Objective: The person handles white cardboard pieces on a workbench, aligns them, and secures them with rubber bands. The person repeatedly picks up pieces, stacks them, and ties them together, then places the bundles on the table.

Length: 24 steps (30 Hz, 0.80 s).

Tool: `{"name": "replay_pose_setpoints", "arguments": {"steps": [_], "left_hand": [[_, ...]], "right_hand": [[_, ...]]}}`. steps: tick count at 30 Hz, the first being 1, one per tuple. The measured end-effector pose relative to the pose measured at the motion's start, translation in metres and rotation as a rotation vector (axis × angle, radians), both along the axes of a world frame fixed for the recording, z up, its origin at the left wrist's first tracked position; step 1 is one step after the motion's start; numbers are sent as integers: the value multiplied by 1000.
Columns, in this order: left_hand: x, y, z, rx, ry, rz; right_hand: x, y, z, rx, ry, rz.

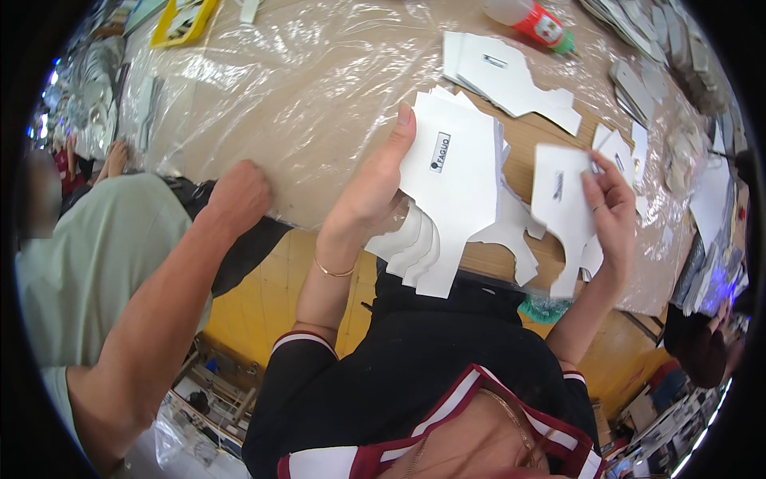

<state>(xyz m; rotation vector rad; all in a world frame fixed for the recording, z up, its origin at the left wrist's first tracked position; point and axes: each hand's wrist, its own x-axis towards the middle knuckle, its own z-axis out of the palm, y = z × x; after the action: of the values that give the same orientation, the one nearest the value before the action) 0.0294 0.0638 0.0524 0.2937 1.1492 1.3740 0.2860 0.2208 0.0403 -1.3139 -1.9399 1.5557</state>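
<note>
My left hand [373,182] grips a fanned stack of white cut pieces [463,199], which look like shoe-upper parts. Its thumb lies along the left edge, and the top piece bears a small dark-framed label. In my right hand [613,209] is a single white cut piece [556,188] with a similar mark, pinched at its right edge and slightly blurred. Between the hands, more white pieces lie partly hidden over a brown cardboard sheet [523,132]. Beyond them rests another small pile of labelled white pieces [511,80].
A bottle with a red label and green cap [536,25] lies at the far right. Far left stands a yellow tray [209,14]. Clear plastic film [295,104] covers the table. Beside me on the left, another person's closed hand [242,194] rests at the table edge.
</note>
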Motion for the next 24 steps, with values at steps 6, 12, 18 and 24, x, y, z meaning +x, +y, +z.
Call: {"name": "replay_pose_setpoints", "arguments": {"steps": [6, 12, 18, 24], "left_hand": [[-5, -11, 9, 76, 36, 63], [7, -3, 10, 135, 58, -23], [33, -1, 6, 224, -24, 22], [55, -6, -5, 204, -207, 115]], "right_hand": [[-42, -37, -14, 421, -65, 159], [-51, -64, 19, 241, 238, -131], [-64, -78, 27, 237, 105, -112], [-60, -69, 31, 227, 73, -116]]}}
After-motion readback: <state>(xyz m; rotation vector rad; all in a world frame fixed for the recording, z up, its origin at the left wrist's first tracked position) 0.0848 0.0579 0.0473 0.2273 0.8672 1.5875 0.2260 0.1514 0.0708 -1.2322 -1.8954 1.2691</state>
